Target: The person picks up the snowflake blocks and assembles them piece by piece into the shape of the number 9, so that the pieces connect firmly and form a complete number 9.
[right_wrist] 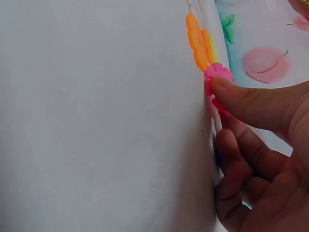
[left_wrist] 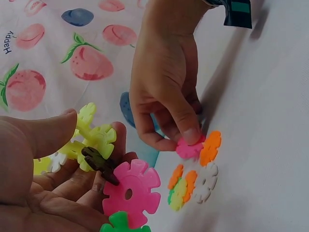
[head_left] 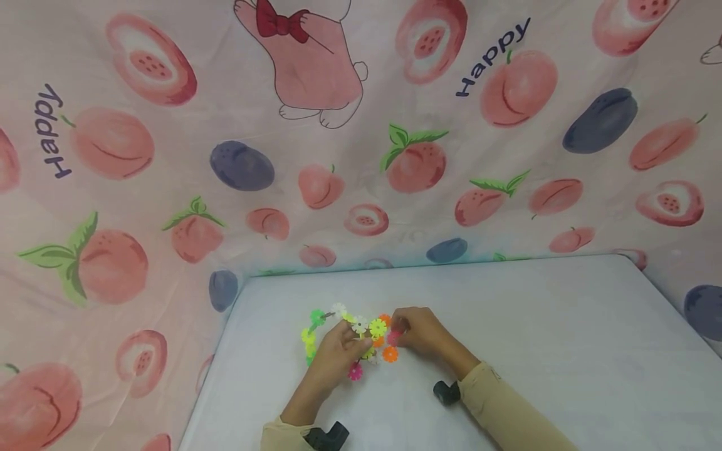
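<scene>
My left hand holds a chain of interlocking plastic flower pieces. In the left wrist view its thumb and fingers lie about yellow pieces, joined by a dark brown piece to a large pink flower piece and a green one. The chain curves left past a green piece and yellow pieces. My right hand pinches a smaller-looking pink flower piece between thumb and fingers, at the table surface. An orange flower piece lies right beside it.
Loose flower pieces lie between the hands, among them a white one, a yellow one and an orange one. They rest on a white-covered table. Behind it hangs a fruit-printed cloth.
</scene>
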Demonstrator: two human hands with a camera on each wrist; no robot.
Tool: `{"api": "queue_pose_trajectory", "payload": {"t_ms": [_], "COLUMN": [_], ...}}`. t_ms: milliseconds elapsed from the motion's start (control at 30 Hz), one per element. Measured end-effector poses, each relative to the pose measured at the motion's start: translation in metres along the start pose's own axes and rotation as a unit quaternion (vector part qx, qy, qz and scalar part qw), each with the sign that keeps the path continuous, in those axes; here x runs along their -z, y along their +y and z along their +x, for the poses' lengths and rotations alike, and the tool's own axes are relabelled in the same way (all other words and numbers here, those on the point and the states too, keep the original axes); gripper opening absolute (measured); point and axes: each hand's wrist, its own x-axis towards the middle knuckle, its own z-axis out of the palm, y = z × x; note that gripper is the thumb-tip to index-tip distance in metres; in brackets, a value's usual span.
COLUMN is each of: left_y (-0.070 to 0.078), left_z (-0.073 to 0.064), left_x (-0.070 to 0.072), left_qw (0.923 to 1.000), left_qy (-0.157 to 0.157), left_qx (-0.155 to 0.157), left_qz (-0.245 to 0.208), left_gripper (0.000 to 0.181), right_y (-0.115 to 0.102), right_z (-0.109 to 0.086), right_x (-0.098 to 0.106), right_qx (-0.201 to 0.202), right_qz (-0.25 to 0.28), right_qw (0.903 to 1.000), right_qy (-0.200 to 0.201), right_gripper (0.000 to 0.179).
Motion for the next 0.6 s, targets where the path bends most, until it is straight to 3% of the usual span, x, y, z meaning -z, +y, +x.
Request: {"api": "queue_pose_trajectory", "payload": {"t_ms": [400, 600], "left_y": [0.000, -0.001], "left_z": [0.001, 0.003], "left_x": [-0.002, -0.003], "left_qw": [0.9999, 0.9999], "left_qy": [-0.005, -0.007], "left_qx": [0.008, 0.012], "left_qz": [0.004, 0.009], "left_gripper": [0.046, 0.040], "right_y": [0.016, 0.013], "right_z": [-0.012, -0.015], "right_x": [0.013, 0.025], "right_qx": [0.035, 0.034], "right_qz": [0.087, 0.163], "right_qw": [0.9955, 0.9859], "right_qy": [0.013, 0.011], "right_gripper": [0.016, 0.007]}}
